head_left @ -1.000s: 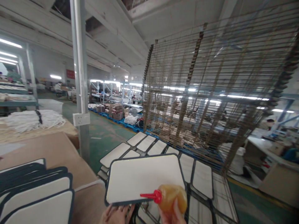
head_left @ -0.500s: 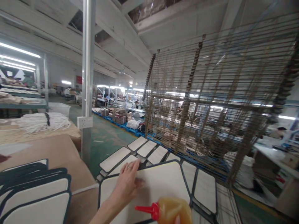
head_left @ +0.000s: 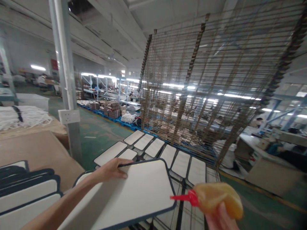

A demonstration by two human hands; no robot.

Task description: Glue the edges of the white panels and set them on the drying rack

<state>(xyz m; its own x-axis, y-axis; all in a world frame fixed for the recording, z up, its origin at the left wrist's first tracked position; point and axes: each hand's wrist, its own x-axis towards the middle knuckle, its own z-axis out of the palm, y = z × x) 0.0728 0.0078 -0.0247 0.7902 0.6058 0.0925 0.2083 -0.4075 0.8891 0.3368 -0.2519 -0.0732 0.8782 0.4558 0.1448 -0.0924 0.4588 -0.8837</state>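
My left hand [head_left: 112,170] reaches forward and grips the far left edge of a white panel with a dark border [head_left: 134,195]; its thumb lies on top. The panel tilts over a wire rack shelf [head_left: 211,175] where several similar white panels [head_left: 177,163] lie in rows. My right hand [head_left: 222,218] at the bottom right is closed round an amber glue squeeze bottle [head_left: 218,199]. Its red nozzle [head_left: 183,197] points left, close to the panel's right edge.
A tall wire drying rack [head_left: 216,86] rises behind the shelf. At the left, a brown table [head_left: 38,153] carries a stack of dark-edged panels [head_left: 26,195] and white cords [head_left: 21,116]. A grey pillar [head_left: 64,76] stands on the green floor. People work at benches far right.
My left hand moved from the panel's near edge, across its face, to its far left edge. The panel swung to an angle. The bottle shifted right as the view turned.
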